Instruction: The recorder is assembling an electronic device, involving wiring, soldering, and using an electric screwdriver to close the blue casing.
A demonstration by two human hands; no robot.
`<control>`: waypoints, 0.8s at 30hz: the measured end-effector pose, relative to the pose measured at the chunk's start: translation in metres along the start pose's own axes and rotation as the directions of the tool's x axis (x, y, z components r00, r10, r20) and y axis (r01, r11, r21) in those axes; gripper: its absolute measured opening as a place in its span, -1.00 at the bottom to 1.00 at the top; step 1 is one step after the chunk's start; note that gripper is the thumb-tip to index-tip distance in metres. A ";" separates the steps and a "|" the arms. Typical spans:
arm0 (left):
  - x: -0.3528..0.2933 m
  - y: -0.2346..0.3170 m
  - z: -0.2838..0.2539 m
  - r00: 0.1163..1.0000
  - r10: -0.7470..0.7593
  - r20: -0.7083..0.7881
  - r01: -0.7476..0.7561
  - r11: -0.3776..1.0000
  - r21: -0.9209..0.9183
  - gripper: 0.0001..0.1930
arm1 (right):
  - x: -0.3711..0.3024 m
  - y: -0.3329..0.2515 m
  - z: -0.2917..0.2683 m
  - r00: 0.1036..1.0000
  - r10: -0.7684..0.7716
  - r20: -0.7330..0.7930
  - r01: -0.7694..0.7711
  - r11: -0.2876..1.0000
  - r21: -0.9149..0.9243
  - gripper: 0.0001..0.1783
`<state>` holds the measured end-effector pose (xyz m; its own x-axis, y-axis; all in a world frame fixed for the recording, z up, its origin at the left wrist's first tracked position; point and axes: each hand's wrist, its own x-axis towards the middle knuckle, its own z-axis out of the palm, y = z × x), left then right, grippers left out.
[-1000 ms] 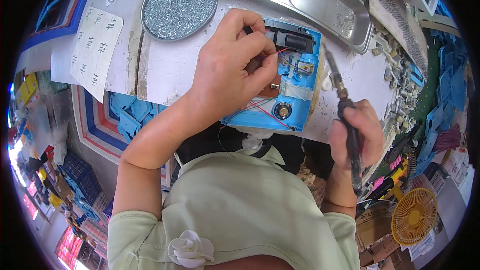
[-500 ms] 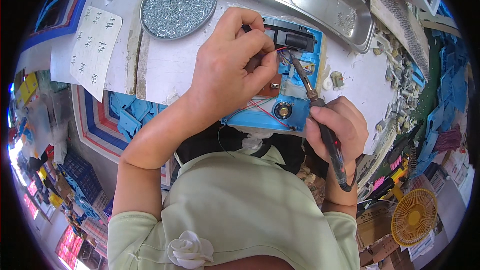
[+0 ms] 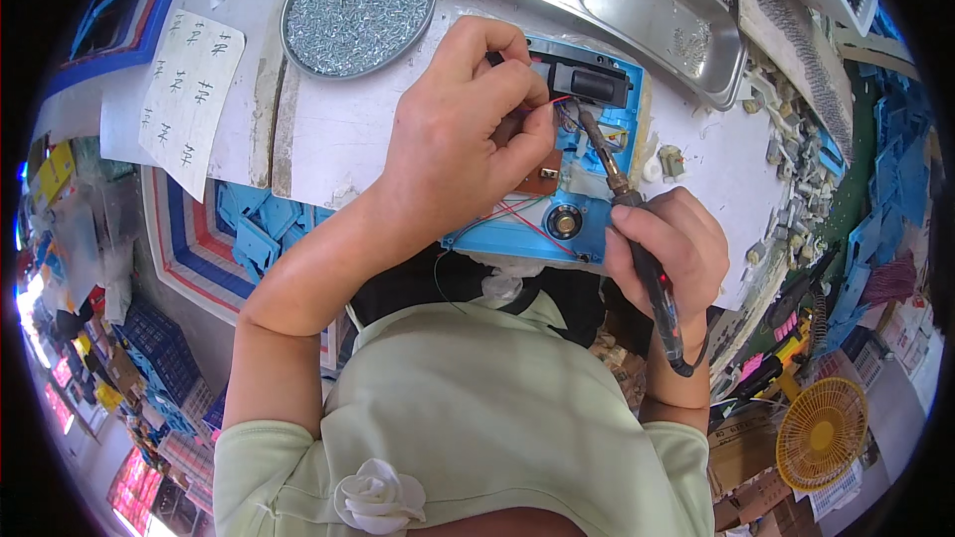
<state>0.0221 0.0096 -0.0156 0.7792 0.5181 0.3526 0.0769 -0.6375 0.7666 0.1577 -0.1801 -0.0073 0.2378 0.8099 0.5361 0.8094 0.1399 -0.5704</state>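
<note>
My left hand (image 3: 453,129) is over the left part of an open blue plastic casing (image 3: 600,207), thumb and fingertips pinched on a thin red wire (image 3: 560,98). My right hand (image 3: 686,244) grips a soldering iron (image 3: 617,181) by its black handle, the tip angled up and left into the casing by that wire's end. Whether the tip touches the wire cannot be made out. Inside the casing are a round speaker (image 3: 564,223), a brown circuit board (image 3: 543,180), loose wires and a black rectangular part (image 3: 595,86). My left fingers hide part of the board.
A round dish (image 3: 358,10) full of small screws stands at the back left. Behind the casing is a metal compartment tray (image 3: 652,25) with small metal parts. Small grey pieces (image 3: 786,174) litter the right side. A marked paper sheet (image 3: 189,99) lies left; a yellow fan (image 3: 822,435) stands lower right.
The soldering iron and my right hand have shifted very slightly to the left. My left hand keeps its pinch on the red wire in nearly the same place.
</note>
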 end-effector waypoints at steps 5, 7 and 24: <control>0.000 0.000 0.001 1.000 -0.010 -0.005 0.010 1.000 -0.012 -0.91 | -0.001 0.002 -0.003 0.999 -0.026 0.019 0.026 1.000 -0.015 -0.50; 0.000 0.000 0.002 1.000 -0.010 -0.011 0.009 1.000 -0.016 -0.91 | -0.002 0.001 -0.005 1.000 -0.012 0.015 0.012 1.000 0.004 -0.50; 0.002 0.001 0.004 1.000 0.007 -0.015 -0.007 0.999 0.046 -0.91 | 0.004 0.003 -0.013 0.996 0.090 0.025 -0.093 0.986 0.140 -0.60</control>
<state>0.0261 0.0076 -0.0162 0.7704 0.5218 0.3663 0.1004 -0.6668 0.7385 0.1679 -0.1834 0.0011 0.2966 0.8330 0.4670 0.7008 0.1424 -0.6990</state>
